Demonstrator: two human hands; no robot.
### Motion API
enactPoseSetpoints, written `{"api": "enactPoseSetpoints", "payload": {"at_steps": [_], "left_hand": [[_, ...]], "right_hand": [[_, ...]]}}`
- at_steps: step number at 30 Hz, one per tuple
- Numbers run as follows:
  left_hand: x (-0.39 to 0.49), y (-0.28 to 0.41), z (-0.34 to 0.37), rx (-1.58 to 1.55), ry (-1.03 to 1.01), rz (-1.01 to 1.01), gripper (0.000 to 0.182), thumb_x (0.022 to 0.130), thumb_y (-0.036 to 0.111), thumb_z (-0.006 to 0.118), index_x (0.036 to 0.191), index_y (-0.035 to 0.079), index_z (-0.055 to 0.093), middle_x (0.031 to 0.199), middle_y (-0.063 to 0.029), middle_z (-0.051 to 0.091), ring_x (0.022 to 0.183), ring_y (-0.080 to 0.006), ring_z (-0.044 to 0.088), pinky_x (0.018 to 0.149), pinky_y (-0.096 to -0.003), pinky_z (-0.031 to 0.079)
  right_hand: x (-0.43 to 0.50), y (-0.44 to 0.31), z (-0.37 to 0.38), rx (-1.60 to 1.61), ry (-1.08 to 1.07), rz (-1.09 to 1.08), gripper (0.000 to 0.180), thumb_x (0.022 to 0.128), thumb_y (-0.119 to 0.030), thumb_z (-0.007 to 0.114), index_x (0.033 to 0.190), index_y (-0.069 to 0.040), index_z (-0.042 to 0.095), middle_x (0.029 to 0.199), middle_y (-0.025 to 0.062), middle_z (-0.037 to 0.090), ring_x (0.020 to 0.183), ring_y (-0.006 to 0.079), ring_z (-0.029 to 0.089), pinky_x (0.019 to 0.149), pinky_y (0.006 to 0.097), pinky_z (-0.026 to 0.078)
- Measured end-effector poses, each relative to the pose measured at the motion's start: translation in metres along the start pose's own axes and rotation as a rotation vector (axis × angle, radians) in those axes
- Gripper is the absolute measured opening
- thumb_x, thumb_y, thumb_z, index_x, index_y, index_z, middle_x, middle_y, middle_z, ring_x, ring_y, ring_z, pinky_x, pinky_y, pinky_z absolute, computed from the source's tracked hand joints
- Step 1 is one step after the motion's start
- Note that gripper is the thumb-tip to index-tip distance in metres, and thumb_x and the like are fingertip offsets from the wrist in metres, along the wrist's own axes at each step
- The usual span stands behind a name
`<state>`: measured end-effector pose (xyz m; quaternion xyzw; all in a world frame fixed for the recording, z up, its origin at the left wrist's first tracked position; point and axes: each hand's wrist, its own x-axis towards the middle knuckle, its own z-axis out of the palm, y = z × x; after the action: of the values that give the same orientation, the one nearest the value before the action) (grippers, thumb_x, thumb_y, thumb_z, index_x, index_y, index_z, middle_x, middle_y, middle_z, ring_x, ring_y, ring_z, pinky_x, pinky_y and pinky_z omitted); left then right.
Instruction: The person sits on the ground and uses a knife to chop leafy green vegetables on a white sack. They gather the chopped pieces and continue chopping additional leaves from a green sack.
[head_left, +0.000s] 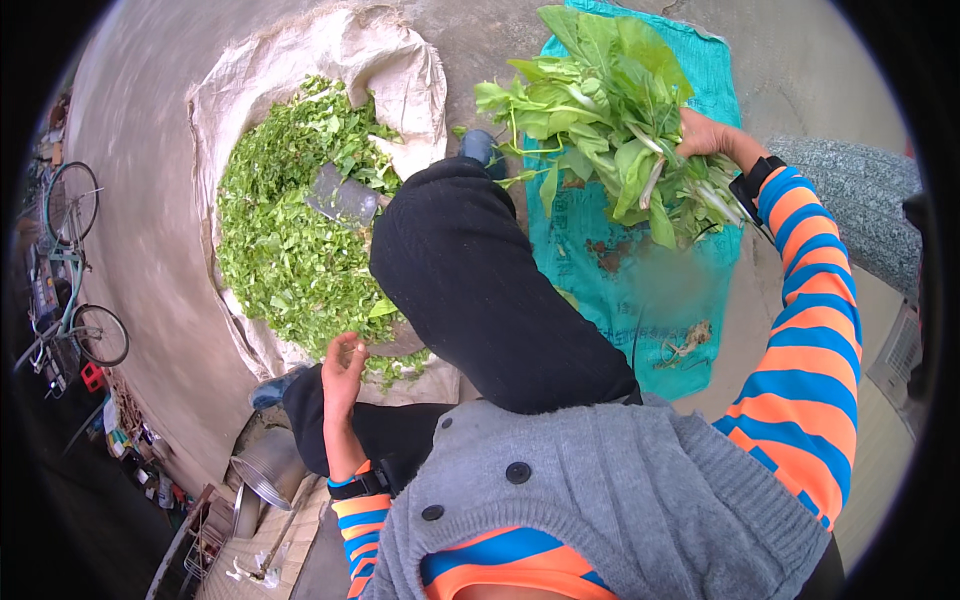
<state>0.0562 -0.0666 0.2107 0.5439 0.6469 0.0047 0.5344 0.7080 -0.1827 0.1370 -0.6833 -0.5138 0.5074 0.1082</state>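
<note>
My right hand is closed on a bunch of leafy greens with pale stalks, above a teal woven plastic sack spread on the ground. On the left lies a heap of chopped greens on a whitish woven sack. A broad metal blade rests on the heap, its other end hidden behind my knee. My left hand is empty with its fingers loosely curled, over the lower edge of the heap. Near it, a round brown board shows partly beneath chopped leaves.
My bent knee stands between the two sacks. A grey rolled material lies beyond my right forearm. Metal basins are at the lower left. A bicycle and a red crate stand at the far left.
</note>
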Motion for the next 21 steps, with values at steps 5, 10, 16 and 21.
{"api": "enactPoseSetpoints", "payload": {"at_steps": [5, 10, 16, 21], "left_hand": [[-0.012, -0.013, -0.017, -0.034, 0.045, 0.006, 0.029, 0.091, 0.019, 0.058, 0.117, 0.008, 0.052, 0.097, 0.0, 0.057, 0.086, -0.0093, 0.057, 0.07, -0.0226, 0.044], [-0.027, -0.034, -0.033, -0.142, 0.112, 0.047, 0.03, 0.091, 0.019, 0.058, 0.118, 0.007, 0.051, 0.099, -0.0015, 0.058, 0.086, -0.0099, 0.057, 0.07, -0.0231, 0.044], [-0.056, -0.061, -0.052, -0.298, 0.215, 0.162, 0.029, 0.091, 0.018, 0.057, 0.117, 0.007, 0.051, 0.101, -0.0011, 0.059, 0.088, -0.0103, 0.058, 0.071, -0.0231, 0.044], [-0.088, -0.086, -0.07, -0.475, 0.364, 0.244, 0.03, 0.09, 0.013, 0.059, 0.117, 0.004, 0.051, 0.1, -0.0042, 0.059, 0.085, -0.0098, 0.057, 0.072, -0.0228, 0.046]], "right_hand": [[-0.03, -0.025, -0.037, 0.398, 0.231, 0.035, 0.085, 0.063, -0.026, 0.079, 0.134, -0.002, 0.037, 0.129, 0.0097, 0.048, 0.113, 0.0175, 0.046, 0.094, 0.0316, 0.041], [-0.035, -0.109, -0.07, 0.402, 0.224, -0.086, 0.08, 0.062, -0.025, 0.079, 0.128, -0.002, 0.042, 0.123, 0.0102, 0.052, 0.108, 0.0175, 0.049, 0.091, 0.0316, 0.042], [-0.003, -0.262, -0.079, 0.184, 0.039, -0.339, 0.073, 0.06, -0.024, 0.08, 0.122, -0.002, 0.048, 0.115, 0.0108, 0.056, 0.101, 0.0176, 0.053, 0.088, 0.0315, 0.044], [0.046, -0.424, -0.036, -0.104, -0.233, -0.587, 0.067, 0.059, -0.024, 0.08, 0.116, -0.002, 0.053, 0.109, 0.0113, 0.06, 0.096, 0.0176, 0.056, 0.085, 0.0315, 0.046]]}}
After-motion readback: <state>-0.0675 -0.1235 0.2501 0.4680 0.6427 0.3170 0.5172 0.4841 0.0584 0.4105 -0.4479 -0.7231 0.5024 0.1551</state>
